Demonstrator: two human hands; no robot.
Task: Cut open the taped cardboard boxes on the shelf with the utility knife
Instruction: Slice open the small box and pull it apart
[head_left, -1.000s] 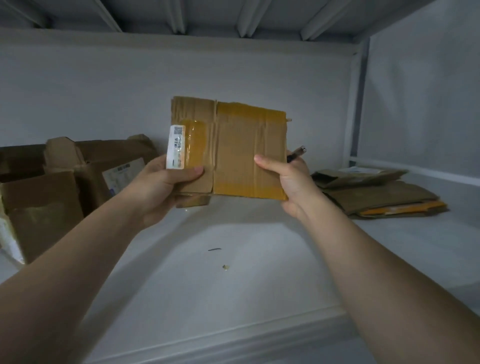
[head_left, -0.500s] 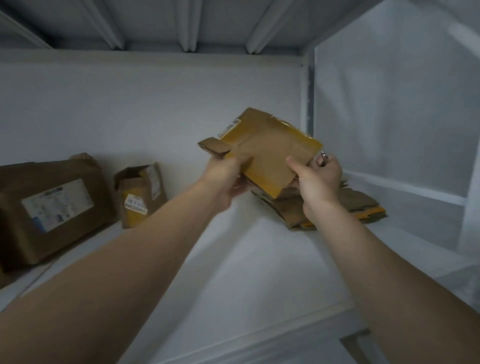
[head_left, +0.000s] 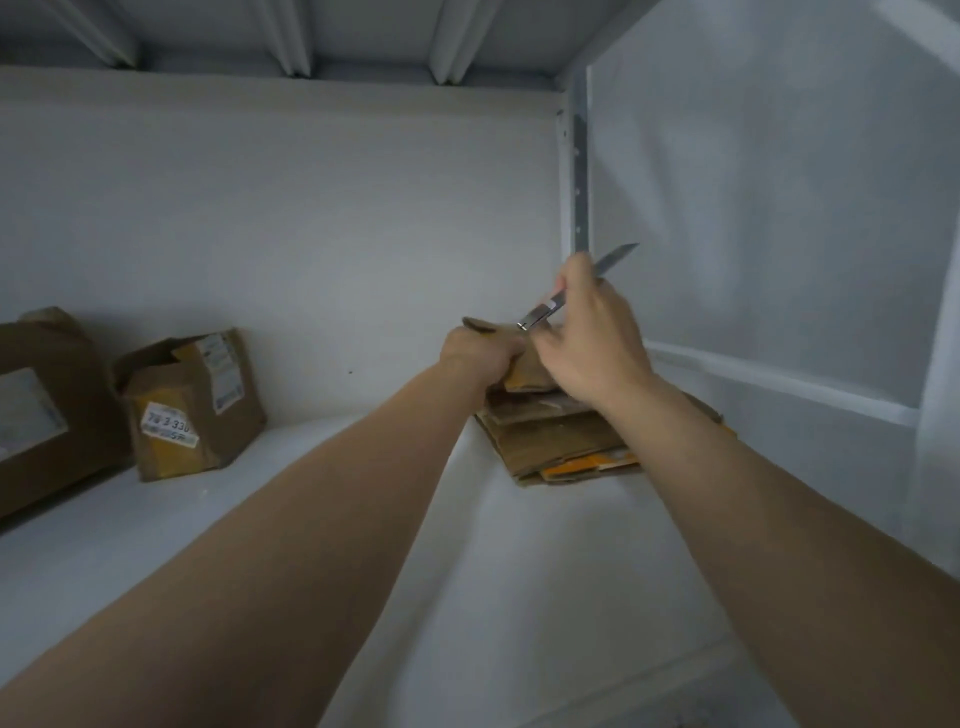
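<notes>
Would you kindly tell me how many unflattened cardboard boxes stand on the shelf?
2: a small open box at centre-left, and a larger box at the left edge, partly cropped. Others may be hidden.

Inside a white-painted shelving bay. Below, a white flat shelf board, matt and smooth. Behind, a plain matt white back wall. Overhead, the pale grey underside of the upper shelf, stiffened by folded ribs running front to back. In the right rear corner, a grey perforated steel upright post. To the right, a white side panel, crossed low down by a white horizontal rail. Dim, cool light, brightest on the side panel; soft shadows on the board.
</notes>
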